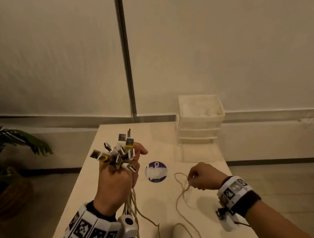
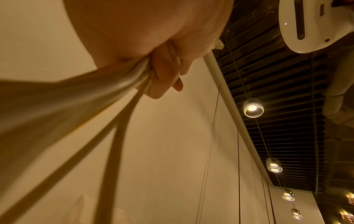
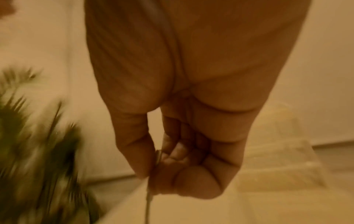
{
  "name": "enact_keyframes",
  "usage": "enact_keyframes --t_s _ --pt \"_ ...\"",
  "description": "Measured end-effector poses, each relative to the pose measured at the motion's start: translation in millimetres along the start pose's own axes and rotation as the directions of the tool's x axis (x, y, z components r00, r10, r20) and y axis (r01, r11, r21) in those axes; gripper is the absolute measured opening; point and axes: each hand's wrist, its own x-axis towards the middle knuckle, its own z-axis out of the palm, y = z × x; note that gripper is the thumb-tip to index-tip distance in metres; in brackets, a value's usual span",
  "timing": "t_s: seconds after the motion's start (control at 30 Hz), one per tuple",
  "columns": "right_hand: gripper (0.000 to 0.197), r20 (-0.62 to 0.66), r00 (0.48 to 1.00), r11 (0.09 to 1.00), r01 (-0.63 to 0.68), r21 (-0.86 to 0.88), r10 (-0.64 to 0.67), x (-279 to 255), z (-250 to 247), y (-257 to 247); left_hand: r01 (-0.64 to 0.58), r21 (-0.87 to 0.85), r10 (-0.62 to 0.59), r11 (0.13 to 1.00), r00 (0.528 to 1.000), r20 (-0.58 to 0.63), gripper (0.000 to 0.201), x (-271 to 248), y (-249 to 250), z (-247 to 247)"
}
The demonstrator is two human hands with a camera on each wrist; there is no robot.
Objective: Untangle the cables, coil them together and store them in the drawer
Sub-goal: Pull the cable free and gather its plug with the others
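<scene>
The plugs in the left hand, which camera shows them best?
The head view: the plugs fan out above the left hand. The left wrist view shows only cords under that hand; the right wrist view shows none.

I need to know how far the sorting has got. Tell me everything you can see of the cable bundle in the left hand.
The cable bundle is a fistful of pale, thin cords gripped upright by the left hand above the table. Its plugs fan out above the fingers: mostly white, two with yellow collars, two with blue inserts. The cords hang down from the fist, and a few trail across the table. The right hand pinches a loop of cord; whether it joins the bundle is unclear.
</scene>
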Motion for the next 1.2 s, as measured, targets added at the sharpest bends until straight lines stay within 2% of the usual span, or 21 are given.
enact_keyframes --t_s 0.07,0.1,0.17,0.2,0.27,0.3,0.33,0.37,0.47,0.5,0.57,0.67,0.8,0.93,1.07,1.2 --pt "0.010 -0.041 0.997 0.949 0.070 0.308 -0.060 -12 -15 -4 -0.002 0.003 0.002 1.000 1.000 -0.001 0.040 5 -1 5" --pt "0.010 -0.084 0.993 0.881 0.110 0.461 -0.080 -19 -19 -6 -0.002 -0.001 0.002 1.000 1.000 -0.006 0.037 7 -2 7" --pt "0.010 -0.179 0.979 0.671 0.197 0.715 -0.097 -30 -24 -14 -0.012 0.010 0.012 1.000 1.000 -0.006 0.031 11 -2 10" --pt "0.012 -0.232 0.968 0.538 0.247 0.806 -0.096 -34 -24 -20 -0.021 0.020 0.021 1.000 1.000 -0.002 0.031 12 -3 11" --pt "0.018 -0.298 0.951 0.252 0.310 0.917 -0.086 -41 -25 -34 -0.021 0.024 0.021 0.999 1.000 -0.003 0.030 16 -4 14" --pt "0.020 -0.305 0.947 0.146 0.317 0.937 -0.096 -45 -26 -43 -0.017 0.025 0.017 1.000 1.000 0.000 0.031 18 -4 16" --pt "0.022 -0.312 0.942 0.091 0.324 0.942 -0.123 -48 -25 -52 -0.009 0.024 0.009 1.000 1.000 0.009 0.033 20 -5 19" --pt "0.024 -0.332 0.931 0.111 0.349 0.930 -0.150 -51 -25 -61 0.006 0.020 -0.007 1.000 1.000 0.018 0.036 21 -5 21" --pt "0.034 -0.371 0.893 0.357 0.443 0.823 -0.253 -60 -21 -82 0.052 0.028 -0.053 0.998 0.998 0.042 0.041 26 -4 26" --pt "0.040 -0.351 0.890 0.385 0.445 0.809 -0.291 -63 -19 -87 0.065 0.037 -0.067 0.997 0.997 0.045 0.041 27 -4 27" --pt "0.038 -0.350 0.874 0.378 0.466 0.800 -0.337 -71 -15 -99 0.095 0.020 -0.096 0.995 0.995 0.042 0.039 28 -3 29" --pt "0.015 -0.438 0.837 0.386 0.542 0.747 -0.327 -82 -9 -117 0.141 -0.024 -0.141 0.990 0.990 0.023 0.037 29 -3 30" --pt "0.012 -0.567 0.793 0.362 0.608 0.706 -0.225 -87 2 -133 0.166 -0.050 -0.162 0.985 0.984 0.072 0.038 28 -8 34" --pt "0.013 -0.608 0.777 0.296 0.627 0.721 -0.164 -87 9 -142 0.153 -0.071 -0.147 0.986 0.985 0.091 0.045 26 -11 38" --pt "0.017 -0.595 0.786 0.343 0.612 0.712 -0.169 -84 3 -138 0.212 -0.092 -0.201 0.973 0.973 0.109 0.045 28 -13 38" --pt "0.010 -0.583 0.793 0.437 0.594 0.675 -0.177 -79 2 -133 0.187 -0.059 -0.181 0.981 0.979 0.090 0.034 26 -10 46"
